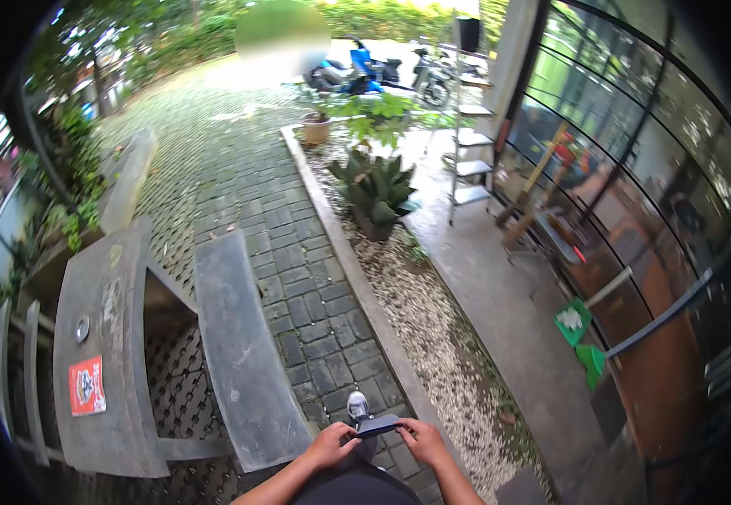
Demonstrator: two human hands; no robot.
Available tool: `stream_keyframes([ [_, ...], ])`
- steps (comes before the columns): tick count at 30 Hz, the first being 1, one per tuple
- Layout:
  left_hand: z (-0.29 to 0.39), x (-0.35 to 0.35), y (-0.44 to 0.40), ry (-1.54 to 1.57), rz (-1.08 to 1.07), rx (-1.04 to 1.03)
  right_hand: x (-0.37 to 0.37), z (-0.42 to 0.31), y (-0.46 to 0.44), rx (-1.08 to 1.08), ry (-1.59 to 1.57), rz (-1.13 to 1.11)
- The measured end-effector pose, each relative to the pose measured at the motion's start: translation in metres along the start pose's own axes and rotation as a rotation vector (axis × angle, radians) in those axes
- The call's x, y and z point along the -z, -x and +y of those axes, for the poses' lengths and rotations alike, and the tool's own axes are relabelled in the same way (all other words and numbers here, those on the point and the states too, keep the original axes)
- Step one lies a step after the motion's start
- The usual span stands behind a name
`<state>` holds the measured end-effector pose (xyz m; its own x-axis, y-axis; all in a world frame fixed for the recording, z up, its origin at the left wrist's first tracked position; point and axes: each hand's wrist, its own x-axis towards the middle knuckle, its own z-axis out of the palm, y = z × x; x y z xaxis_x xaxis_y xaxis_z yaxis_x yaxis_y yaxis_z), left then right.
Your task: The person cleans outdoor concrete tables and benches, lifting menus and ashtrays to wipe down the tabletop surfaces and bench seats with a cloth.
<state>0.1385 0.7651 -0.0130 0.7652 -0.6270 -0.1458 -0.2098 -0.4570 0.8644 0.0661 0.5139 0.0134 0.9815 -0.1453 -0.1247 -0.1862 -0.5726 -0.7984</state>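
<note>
Dark-coloured and flat, a small rectangular object (378, 426) is held in front of the person's body, above a grey-and-white shoe (358, 406). The left hand (332, 444) pinches its left end between thumb and fingers, and the right hand (422, 440) grips its right end in the same way, with the fingers narrow. To the left, near the closest right corner of a long grey bench (248, 362), this object is apart from the bench. Beyond the bench is a grey table (125, 412); close to its left edge lies a red printed booklet (88, 385), and a small round metallic dish (82, 329) stands just past it, along the same edge.
</note>
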Motion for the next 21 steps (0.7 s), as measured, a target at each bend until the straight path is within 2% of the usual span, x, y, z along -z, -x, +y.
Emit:
stream_keyframes([
  [2,-0.009,0.013,-0.026,0.008,0.094,0.054,0.001,-0.005,-0.054,0.035,-0.021,-0.056],
  [5,-0.043,0.026,-0.065,0.107,0.229,0.143,-0.01,-0.013,-0.138,-0.042,-0.05,-0.234],
  [9,-0.073,0.056,-0.117,0.125,0.375,0.291,-0.032,-0.032,-0.24,0.143,0.065,-0.305],
  [12,-0.079,0.094,-0.152,0.193,0.483,0.32,-0.05,-0.049,-0.319,0.245,0.066,-0.397],
  [21,-0.091,0.195,-0.197,0.122,1.024,0.476,-0.129,-0.141,-0.498,0.512,0.076,-0.74],
])
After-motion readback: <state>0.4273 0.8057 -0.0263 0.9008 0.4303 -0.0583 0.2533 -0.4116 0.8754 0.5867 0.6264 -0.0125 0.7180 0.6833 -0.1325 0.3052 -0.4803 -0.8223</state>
